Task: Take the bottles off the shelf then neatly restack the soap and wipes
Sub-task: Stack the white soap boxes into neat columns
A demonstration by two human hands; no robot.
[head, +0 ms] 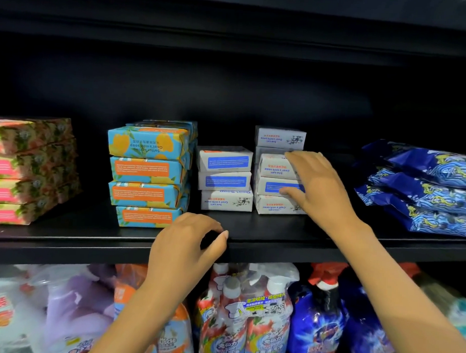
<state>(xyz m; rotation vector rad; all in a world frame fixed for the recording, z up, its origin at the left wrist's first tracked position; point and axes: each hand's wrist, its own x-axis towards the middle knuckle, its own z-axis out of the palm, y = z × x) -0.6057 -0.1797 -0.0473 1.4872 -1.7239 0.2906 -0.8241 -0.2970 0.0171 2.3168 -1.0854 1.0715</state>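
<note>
Far left on the black shelf [264, 227] I see a stack of pink floral soap boxes [28, 169], four high and turned at an angle. Next is the blue-and-orange sulfur soap stack [147, 173], also four high, its bottom box shifted a little to the right, with more of the same soap behind it.

The left hand [187, 243] hovers in front of the shelf's front edge, just below that stack's right corner. Its fingers are loosely curled, the thumb tip is near the lip, and the grip is slack and empty.

Just right of the sulfur soap stands a three-high stack of white goat's milk soap [225, 178]. Beside it, across a narrow gap, is a second white stack [272, 187], with one more white box [280, 137] showing above it from behind.

The right hand [316, 187] lies against this second stack, fingers spread, fingertips on the top box and thumb tip on the middle box's blue label. The grip is open and wraps no box.

Far right, apart from the white soap, the blue wipes packs [424, 188] lie piled at uneven angles.

On the lower shelf I make out purple pouches [82, 298], red-and-white spray bottles [248, 317] and dark blue bottles [316, 324].
</note>
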